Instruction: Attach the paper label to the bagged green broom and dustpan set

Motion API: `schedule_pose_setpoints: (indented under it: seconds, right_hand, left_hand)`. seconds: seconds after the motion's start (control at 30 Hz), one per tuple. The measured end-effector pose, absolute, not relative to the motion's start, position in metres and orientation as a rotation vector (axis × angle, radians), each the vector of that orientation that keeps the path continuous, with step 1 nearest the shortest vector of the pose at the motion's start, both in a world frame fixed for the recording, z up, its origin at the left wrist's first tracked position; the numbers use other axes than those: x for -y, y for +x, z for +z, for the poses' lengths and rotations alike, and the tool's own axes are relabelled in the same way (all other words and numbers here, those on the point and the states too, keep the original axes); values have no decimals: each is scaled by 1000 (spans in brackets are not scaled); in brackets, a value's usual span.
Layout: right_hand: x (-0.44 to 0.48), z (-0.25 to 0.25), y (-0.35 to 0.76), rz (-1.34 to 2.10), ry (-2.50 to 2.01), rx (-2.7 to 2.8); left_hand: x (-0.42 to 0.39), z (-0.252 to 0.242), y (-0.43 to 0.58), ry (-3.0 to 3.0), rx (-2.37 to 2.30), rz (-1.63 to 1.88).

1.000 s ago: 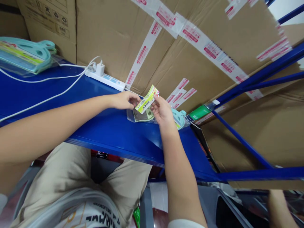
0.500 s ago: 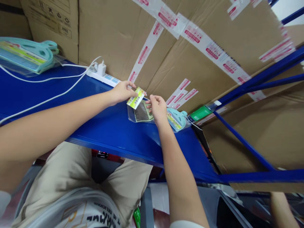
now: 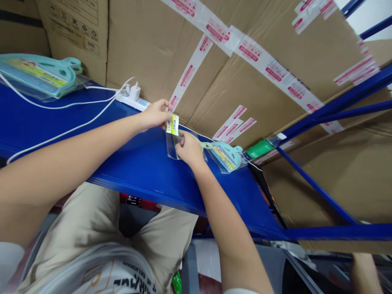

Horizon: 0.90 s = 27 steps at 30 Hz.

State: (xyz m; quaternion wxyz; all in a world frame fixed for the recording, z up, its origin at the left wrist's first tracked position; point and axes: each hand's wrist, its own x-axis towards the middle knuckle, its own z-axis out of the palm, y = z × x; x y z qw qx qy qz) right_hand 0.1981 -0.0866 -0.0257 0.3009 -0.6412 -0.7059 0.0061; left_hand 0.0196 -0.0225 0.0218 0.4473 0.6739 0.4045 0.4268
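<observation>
While pinching a yellow label [image 3: 173, 124], left hand [image 3: 154, 115]; right hand [image 3: 188, 149] gripping clear bag [image 3: 172, 148]

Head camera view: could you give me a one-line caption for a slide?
Left hand pinches a yellow label card while right hand presses a clear bag on the blue shelf.

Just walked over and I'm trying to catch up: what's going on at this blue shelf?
A person seated at the blue shelf pinches a small yellow-green label card in the left hand. The right hand presses on a clear plastic bag lying on the shelf. Just beside it lies a teal packaged item, with more of the same stacked at far left. A white power strip sits against the cardboard boxes behind.
</observation>
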Motion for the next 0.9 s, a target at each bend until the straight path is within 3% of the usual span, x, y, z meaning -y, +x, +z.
schedule_pose_setpoints:
  seconds: [0.53, 0.9]
  right_hand:
    - [83, -14, 202, 344, -1732, 1635]
    - [71, -25, 213, 390, -1692, 1600]
  left_hand:
    - [16, 9, 8, 1758, -721, 517]
    - [4, -8, 3, 1686, -603, 379]
